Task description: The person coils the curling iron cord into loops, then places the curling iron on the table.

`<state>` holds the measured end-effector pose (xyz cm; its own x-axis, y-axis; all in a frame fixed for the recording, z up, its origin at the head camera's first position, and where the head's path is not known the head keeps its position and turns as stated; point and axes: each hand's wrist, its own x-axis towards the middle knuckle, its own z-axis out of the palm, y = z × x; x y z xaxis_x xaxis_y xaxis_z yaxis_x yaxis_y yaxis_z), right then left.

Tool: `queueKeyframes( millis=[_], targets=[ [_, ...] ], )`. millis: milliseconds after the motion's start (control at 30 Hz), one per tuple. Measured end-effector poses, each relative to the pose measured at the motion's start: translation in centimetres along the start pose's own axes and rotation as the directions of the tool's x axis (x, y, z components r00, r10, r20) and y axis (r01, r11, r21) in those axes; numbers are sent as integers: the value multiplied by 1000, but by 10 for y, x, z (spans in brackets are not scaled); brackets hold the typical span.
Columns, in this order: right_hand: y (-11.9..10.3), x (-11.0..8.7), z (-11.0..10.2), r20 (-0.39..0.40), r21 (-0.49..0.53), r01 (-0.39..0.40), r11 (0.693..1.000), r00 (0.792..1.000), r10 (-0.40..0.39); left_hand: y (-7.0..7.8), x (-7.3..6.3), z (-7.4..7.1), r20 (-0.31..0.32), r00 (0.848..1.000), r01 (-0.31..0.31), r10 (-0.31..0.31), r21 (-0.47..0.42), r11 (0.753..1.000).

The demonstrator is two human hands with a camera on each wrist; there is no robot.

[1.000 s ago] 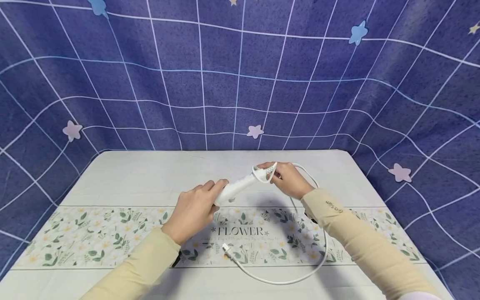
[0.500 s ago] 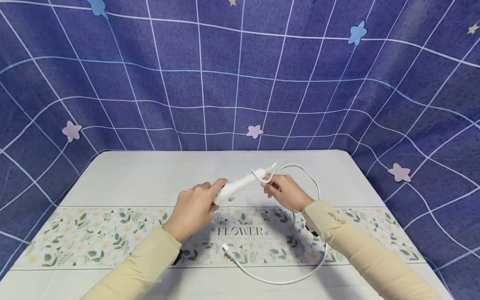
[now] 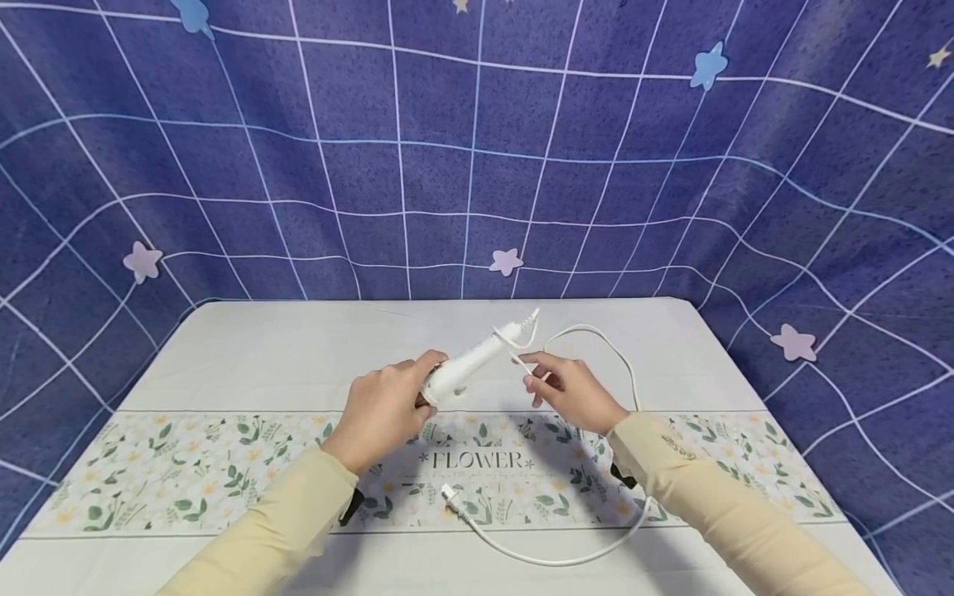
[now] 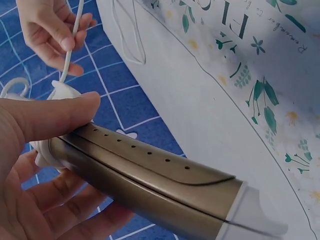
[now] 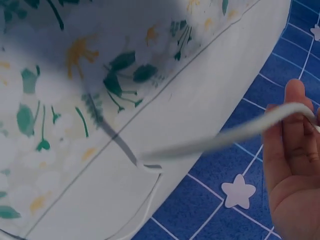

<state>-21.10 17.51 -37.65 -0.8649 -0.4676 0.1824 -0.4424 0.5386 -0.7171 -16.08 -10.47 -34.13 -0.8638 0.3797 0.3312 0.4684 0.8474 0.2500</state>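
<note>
My left hand (image 3: 383, 411) holds a white and bronze hair straightener (image 3: 469, 364) tilted above the table, its white handle pointing up and away to the right. In the left wrist view its bronze body (image 4: 150, 170) has a row of small holes, and the thumb lies across it. White cord (image 3: 505, 335) loops round the handle's far end. Just right of that end, my right hand (image 3: 574, 393) pinches the cord between thumb and fingers. From there the cord arcs down to the table and ends at a white plug (image 3: 450, 494) near the front.
A white table cover (image 3: 298, 348) with a floral band and the word FLOWER lies under the hands. Behind and beside it hangs a blue gridded curtain (image 3: 440, 182) with stars. The slack cord (image 3: 566, 564) curves along the table's front.
My right hand has come down from the handle's corded end toward me, drawing the cord with it. The handle end of the straightener has tipped slightly up; the plug has stayed in place.
</note>
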Motion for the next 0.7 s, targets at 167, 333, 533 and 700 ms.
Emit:
queueKeyframes(
  millis=[167,333,533,700],
  targets=[
    [-2,-6,2,3,11,-38,999,999,38,-2,2,-1,8,999,37,-37,15,999],
    [-6,-11,1,-1,-37,-57,998,998,57,-5,3,0,-18,999,33,-32,48,998],
    [-13,-15,-3,-19,-119,-30,992,999,28,-8,2,2,-74,997,18,-11,102,995],
    [-19,-19,-6,-49,-186,6,983,999,-15,-8,1,3,-110,994,7,11,159,987]
  ],
)
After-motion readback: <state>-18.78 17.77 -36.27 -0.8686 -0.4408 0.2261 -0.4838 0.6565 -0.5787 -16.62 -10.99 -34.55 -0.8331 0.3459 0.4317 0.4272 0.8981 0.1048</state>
